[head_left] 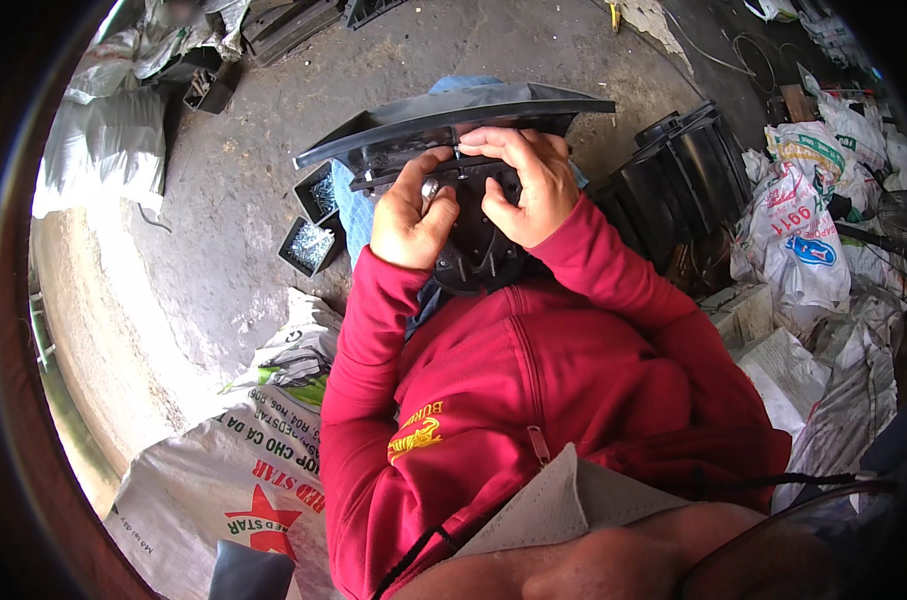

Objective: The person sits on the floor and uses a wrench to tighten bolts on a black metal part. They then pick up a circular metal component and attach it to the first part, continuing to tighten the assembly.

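A wide black plastic part [403,125] with a long raised edge rests across my lap, tilted toward me. My left hand [411,218] is closed on its near side, fingers curled over the inner ridge and thumb bent inward. From the other side my right hand [529,190] grips the same part, its index finger reaching to the middle of the ridge. Both sets of fingertips nearly meet there, around a small shiny bit [459,150] too small to name. The rounded lower section [478,245] of the black part lies between my wrists.
Two small black boxes of screws [310,245] stand on the floor to the left. Stacked black plastic parts [683,170] sit on the right, beside piled white sacks [808,230]. A large printed sack [223,480] lies near left. An open dark box [211,88] stands far left.
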`<action>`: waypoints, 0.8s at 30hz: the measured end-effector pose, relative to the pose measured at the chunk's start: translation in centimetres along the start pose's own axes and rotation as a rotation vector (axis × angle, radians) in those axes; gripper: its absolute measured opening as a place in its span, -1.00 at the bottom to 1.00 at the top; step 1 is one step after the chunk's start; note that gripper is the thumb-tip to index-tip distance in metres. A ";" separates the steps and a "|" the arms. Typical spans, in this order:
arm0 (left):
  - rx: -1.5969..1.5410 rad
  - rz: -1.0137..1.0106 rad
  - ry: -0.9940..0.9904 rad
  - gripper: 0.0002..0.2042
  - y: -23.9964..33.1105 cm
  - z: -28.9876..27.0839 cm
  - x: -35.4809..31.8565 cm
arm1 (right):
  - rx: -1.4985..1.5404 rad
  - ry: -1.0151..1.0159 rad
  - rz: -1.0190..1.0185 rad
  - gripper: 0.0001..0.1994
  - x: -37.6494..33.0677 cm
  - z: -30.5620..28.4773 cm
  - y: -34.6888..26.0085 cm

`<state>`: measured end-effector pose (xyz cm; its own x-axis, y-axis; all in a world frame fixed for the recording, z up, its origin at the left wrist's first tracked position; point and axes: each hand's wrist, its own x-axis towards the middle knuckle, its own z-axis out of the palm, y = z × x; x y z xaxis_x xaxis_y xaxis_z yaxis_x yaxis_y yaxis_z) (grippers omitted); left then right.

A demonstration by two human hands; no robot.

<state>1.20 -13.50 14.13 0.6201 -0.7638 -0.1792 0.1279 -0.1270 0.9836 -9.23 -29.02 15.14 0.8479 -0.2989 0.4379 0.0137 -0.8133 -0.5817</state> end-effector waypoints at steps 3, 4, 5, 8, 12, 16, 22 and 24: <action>0.122 0.066 0.035 -0.59 -0.6 0.2 0.1 | 0.013 0.033 -0.023 -0.51 -0.2 0.3 0.4; 0.164 0.086 0.041 -0.59 -0.8 0.2 0.1 | 0.025 0.047 -0.026 -0.51 -0.2 0.4 0.5; 0.207 0.109 0.051 -0.58 -0.8 0.2 0.1 | 0.016 0.053 -0.033 -0.52 -0.2 0.4 0.4; 0.307 0.162 0.078 -0.56 -0.7 0.4 0.1 | -0.015 0.072 -0.054 -0.52 -0.2 0.5 0.4; 0.353 0.230 0.118 -0.55 -1.2 0.5 0.5 | -0.036 0.112 -0.084 -0.52 -0.1 1.0 0.5; 0.370 0.209 0.091 -0.55 -0.7 0.5 0.4 | -0.002 0.121 -0.060 -0.53 -0.2 1.1 0.9; 0.415 0.181 0.061 -0.52 -0.4 0.6 0.0 | 0.027 0.087 -0.044 -0.58 -0.4 0.7 1.0; 0.357 0.191 0.054 -0.53 -0.5 0.6 0.1 | 0.025 0.090 -0.037 -0.59 -0.4 0.5 1.1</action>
<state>0.77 -13.89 13.64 0.6476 -0.7618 0.0155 -0.2640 -0.2053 0.9424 -9.27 -29.53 13.98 0.7958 -0.3131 0.5184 0.0585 -0.8123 -0.5803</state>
